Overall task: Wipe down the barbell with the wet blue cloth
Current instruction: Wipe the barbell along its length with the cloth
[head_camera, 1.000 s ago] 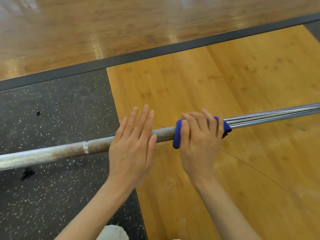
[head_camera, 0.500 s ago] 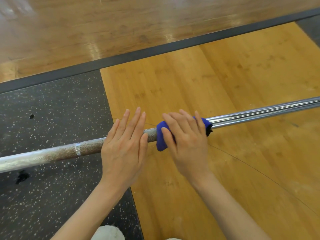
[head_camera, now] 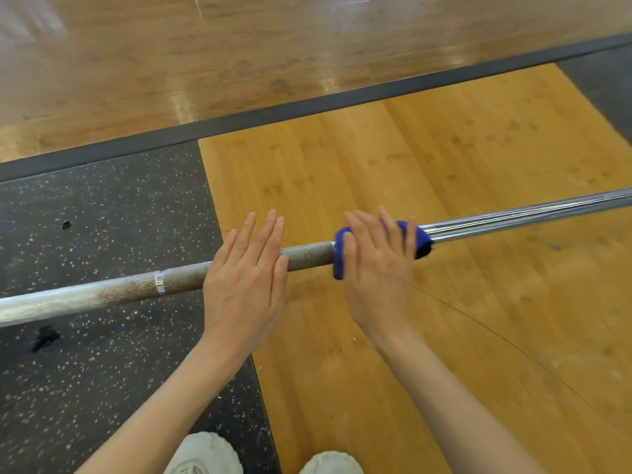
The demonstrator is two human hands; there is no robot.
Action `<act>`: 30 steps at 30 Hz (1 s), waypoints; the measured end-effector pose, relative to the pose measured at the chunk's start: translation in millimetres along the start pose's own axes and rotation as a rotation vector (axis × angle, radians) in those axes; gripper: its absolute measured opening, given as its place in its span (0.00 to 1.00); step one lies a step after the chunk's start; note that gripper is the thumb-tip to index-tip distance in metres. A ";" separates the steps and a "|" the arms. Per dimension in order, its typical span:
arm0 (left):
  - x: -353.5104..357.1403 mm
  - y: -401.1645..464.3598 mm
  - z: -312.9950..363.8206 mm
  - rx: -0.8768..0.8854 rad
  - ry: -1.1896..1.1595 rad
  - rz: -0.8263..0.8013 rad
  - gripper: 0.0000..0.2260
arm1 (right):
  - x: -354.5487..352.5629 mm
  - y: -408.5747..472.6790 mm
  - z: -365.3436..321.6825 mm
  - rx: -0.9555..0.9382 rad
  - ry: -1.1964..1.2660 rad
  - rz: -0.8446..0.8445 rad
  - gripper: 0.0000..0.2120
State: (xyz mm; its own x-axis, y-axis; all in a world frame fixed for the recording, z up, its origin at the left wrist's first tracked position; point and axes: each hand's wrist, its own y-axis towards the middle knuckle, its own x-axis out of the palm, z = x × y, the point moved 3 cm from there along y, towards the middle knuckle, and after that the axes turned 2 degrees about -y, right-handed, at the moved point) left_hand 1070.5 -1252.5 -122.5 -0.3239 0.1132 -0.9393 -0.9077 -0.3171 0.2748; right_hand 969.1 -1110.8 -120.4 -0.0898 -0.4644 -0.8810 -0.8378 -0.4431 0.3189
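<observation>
A long steel barbell [head_camera: 102,294] runs across the floor from lower left to upper right; its left part is dull and rusty with knurling, its right part [head_camera: 530,213] is shiny. A blue cloth [head_camera: 339,258] is wrapped around the bar near the middle. My right hand [head_camera: 379,268] presses down on the cloth, fingers stretched over it and blurred by motion. My left hand [head_camera: 244,278] lies flat on the bar just left of the cloth, fingers straight and together, holding nothing.
The bar lies over a black speckled rubber mat [head_camera: 85,388] on the left and a yellow wooden platform [head_camera: 444,336] on the right. A dark strip [head_camera: 307,107] borders glossy wood flooring beyond. My two white shoes [head_camera: 205,453] show at the bottom edge.
My right hand has slid the cloth to the left along the bar and then back to the right, leaving a gap to my left hand. My left hand has stayed flat on the bar.
</observation>
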 end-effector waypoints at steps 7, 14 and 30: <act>-3.9 -0.9 -1.1 0.023 0.003 -0.065 0.24 | -4.9 0.7 19.0 -0.088 0.001 -0.019 0.21; -2.8 37.3 7.6 -0.009 -0.044 -0.142 0.28 | -2.5 3.4 13.2 0.056 0.067 -0.031 0.21; 11.2 44.0 9.5 0.000 -0.017 -0.300 0.30 | -18.8 5.8 31.4 -0.085 -0.007 -0.201 0.20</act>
State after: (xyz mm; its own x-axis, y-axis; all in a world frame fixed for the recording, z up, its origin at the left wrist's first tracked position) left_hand 1024.3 -1256.2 -119.0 -0.0455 0.2173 -0.9751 -0.9635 -0.2674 -0.0146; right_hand 949.0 -1080.5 -112.9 0.0702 -0.3553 -0.9321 -0.7912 -0.5890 0.1649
